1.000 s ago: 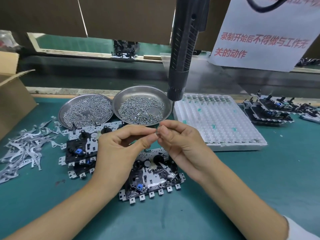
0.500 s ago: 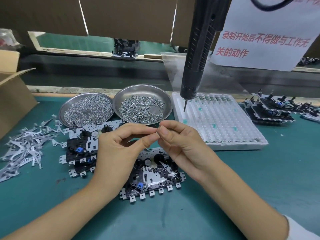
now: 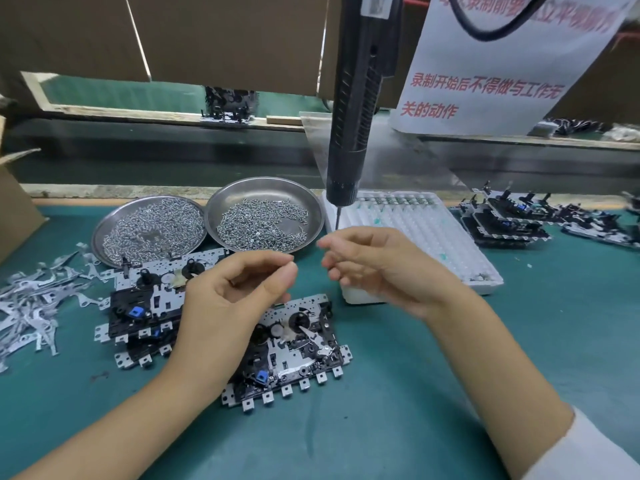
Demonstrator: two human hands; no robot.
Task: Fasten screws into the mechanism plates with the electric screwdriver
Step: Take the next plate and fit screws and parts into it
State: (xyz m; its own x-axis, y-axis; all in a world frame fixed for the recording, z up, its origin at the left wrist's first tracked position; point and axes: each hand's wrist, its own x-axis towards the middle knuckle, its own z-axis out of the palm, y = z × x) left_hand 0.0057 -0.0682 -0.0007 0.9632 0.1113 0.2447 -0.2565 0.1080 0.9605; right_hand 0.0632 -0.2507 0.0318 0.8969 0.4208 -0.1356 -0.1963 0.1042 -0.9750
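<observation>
Table (image 3: 433, 393): teal mat, under both hands.

Sign (image 3: 502, 64): white sheet with red print, beyond the right hand, hanging high.

Box (image 3: 14, 209): cardboard, far to the left of the left hand.

Screwdriver (image 3: 356, 116): black, hanging free, held by neither hand. Long axis close to upright, bit pointing down. The bit tip ends just above and beyond the right hand's fingertips, so the right hand is much the nearer; judged, it need only rise and reach a little forward to take the barrel.

Tray (image 3: 450, 244): white, ribbed, just beyond and partly behind the right hand.

Plate (image 3: 304, 355): the working mechanism plate, lying flat below and between the hands, partly covered by the left hand. More plates (image 3: 138, 306) are stacked left of the left hand, and others (image 3: 512, 220) lie well to the right of the right hand.

Dishes: two steel ones holding loose screws, one (image 3: 270, 188) just beyond the gap between the hands, the other (image 3: 114, 223) beyond and left of the left hand.

Levers (image 3: 31, 299): a heap of small stamped metal pieces, far left of the left hand.

Left hand (image 3: 235, 296): raised over the plate, thumb and forefinger pressed together as if pinching; too small to tell whether a screw is between them.

Right hand (image 3: 381, 268): raised beside it, a small gap apart, fingers loosely curled, nothing seen in it.
</observation>
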